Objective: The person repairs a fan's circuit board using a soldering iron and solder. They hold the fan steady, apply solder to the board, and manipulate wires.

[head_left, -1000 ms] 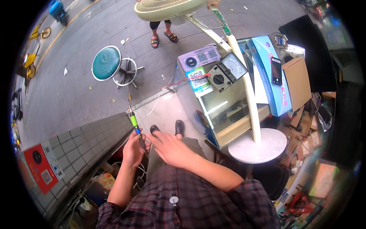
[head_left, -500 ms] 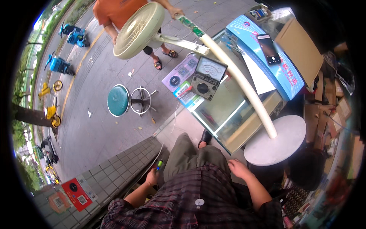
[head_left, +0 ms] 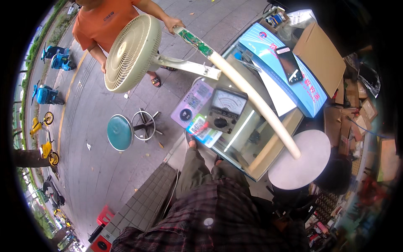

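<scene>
Neither of the wearer's own hands shows, so I can't tell what they grip. The fan head (head_left: 132,54) juts beyond the glass tabletop (head_left: 241,153), a co-worker's hand (head_left: 172,24) gripping the pole (head_left: 256,98) (best held steady while that green circuit board (head_left: 197,44) lies bare).

Head-worn fisheye, wide, pitched down: wearer's shirt (head_left: 210,210) close, surface (head_left: 272,153) mid-range, facing out past the co-worker's fingers (head_left: 172,24) to pavement (head_left: 94,172) farther off.
</scene>
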`<action>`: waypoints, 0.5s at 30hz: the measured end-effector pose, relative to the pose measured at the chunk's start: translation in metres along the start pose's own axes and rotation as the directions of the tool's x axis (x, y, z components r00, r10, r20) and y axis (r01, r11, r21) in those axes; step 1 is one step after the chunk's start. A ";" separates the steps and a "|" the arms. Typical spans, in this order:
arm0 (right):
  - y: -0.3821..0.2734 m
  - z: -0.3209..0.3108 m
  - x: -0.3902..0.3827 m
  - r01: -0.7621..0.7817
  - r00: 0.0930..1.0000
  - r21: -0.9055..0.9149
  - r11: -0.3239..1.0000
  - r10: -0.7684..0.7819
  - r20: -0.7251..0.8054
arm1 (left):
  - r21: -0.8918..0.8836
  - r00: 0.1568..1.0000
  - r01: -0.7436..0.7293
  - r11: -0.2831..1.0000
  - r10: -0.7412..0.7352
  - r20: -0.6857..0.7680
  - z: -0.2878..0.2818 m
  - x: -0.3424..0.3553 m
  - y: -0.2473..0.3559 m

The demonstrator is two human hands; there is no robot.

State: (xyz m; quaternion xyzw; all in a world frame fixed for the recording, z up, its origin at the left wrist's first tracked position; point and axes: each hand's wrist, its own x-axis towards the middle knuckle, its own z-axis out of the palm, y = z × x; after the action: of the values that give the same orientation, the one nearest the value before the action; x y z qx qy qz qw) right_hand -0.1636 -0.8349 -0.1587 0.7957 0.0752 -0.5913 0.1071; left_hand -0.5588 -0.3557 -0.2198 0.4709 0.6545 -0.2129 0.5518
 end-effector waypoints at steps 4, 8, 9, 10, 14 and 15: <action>-0.061 -0.015 -0.031 -0.045 0.998 0.129 0.991 0.051 -0.043 | -0.046 1.000 0.006 0.999 -0.006 -0.002 -0.043 0.022 0.035; -0.118 -0.029 -0.050 -0.048 0.996 0.183 0.982 0.061 -0.067 | -0.068 1.000 0.011 0.998 -0.011 0.003 -0.079 0.039 0.063; -0.130 -0.032 -0.052 -0.048 0.996 0.191 0.980 0.062 -0.070 | -0.070 1.000 0.013 0.997 -0.012 0.003 -0.086 0.043 0.069; -0.141 -0.034 -0.056 -0.049 0.996 0.194 0.980 0.063 -0.070 | -0.070 1.000 0.014 0.997 -0.014 0.005 -0.093 0.046 0.074; -0.178 -0.037 -0.067 -0.053 0.995 0.217 0.975 0.069 -0.068 | -0.062 1.000 0.022 0.998 -0.021 0.017 -0.115 0.056 0.090; -0.184 -0.038 -0.069 -0.055 0.995 0.220 0.974 0.072 -0.068 | -0.056 1.000 0.021 0.998 -0.020 0.020 -0.119 0.059 0.093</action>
State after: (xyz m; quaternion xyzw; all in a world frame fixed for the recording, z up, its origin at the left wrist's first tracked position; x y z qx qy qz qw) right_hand -0.1941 -0.6465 -0.0967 0.8265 -0.0115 -0.5617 0.0353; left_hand -0.5390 -0.1949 -0.2160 0.4463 0.6597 -0.2044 0.5690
